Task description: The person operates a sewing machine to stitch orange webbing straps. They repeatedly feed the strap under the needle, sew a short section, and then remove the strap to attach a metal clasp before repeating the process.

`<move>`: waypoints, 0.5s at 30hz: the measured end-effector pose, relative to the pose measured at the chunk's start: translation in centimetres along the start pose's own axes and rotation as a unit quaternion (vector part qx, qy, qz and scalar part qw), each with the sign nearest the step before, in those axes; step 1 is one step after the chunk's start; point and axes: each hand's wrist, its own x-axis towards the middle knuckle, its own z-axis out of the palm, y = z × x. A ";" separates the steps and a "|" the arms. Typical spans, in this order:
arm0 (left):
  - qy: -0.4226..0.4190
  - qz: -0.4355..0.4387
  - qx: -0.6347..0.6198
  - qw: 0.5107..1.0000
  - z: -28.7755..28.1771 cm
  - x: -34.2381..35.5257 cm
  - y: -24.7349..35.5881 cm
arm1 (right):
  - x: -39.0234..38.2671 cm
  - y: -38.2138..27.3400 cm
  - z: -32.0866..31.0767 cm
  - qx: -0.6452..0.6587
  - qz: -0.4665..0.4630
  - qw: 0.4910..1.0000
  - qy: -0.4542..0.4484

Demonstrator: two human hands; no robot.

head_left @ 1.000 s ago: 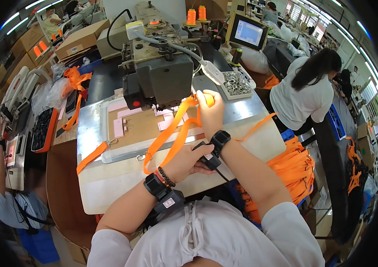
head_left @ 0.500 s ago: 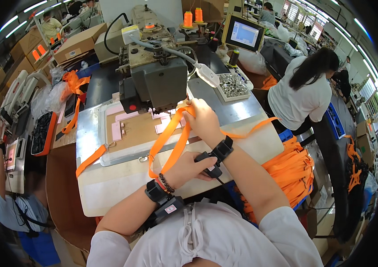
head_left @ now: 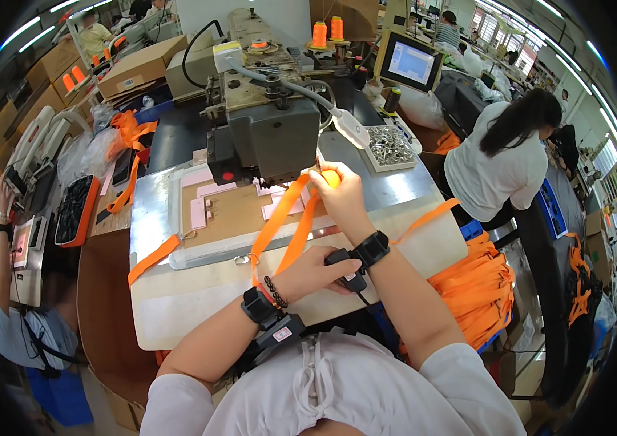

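Observation:
Beside the head of a dark sewing machine (head_left: 271, 142), my right hand (head_left: 343, 200) pinches a long orange webbing strap (head_left: 278, 221), bent in a loop. A brightly lit orange fold stands out between its fingers. The loop hangs toward me and passes behind my left hand (head_left: 310, 272). That hand is closed around a black box (head_left: 348, 270) worn at my right wrist, thumb on top; its other fingers are partly hidden. A metal clasp (head_left: 242, 259) lies by the loop's left side. Another orange strap end (head_left: 154, 260) with a metal hook (head_left: 189, 234) rests on the left of the worktop.
A brown template board (head_left: 228, 224) with pink pads lies below the machine head. At the right stand a tray of metal hooks (head_left: 390, 147) and a screen (head_left: 409, 62). Orange straps (head_left: 472, 280) are piled at lower right. Co-workers sit at right (head_left: 501, 160) and left (head_left: 29, 330).
The whole view has shifted slightly. An orange fold now shows between my right fingers, and the loop's near end has slipped further behind my left hand. My left hand keeps its hold.

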 end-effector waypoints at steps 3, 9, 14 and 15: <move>0.012 0.012 0.034 0.999 -0.1 -0.1 0.3 | -0.3 -0.2 0.1 0.098 0.062 0.993 -0.036; -0.005 0.017 0.005 1.000 -0.3 0.1 -0.1 | -0.9 -2.6 0.0 0.216 0.139 0.966 -0.027; -0.014 0.014 -0.008 1.000 -0.2 0.5 -0.7 | -1.2 -1.6 -0.6 0.189 0.171 0.966 -0.033; -0.018 0.012 -0.011 1.000 -0.2 0.5 -0.8 | -1.2 -1.4 -0.7 0.180 0.160 0.970 -0.036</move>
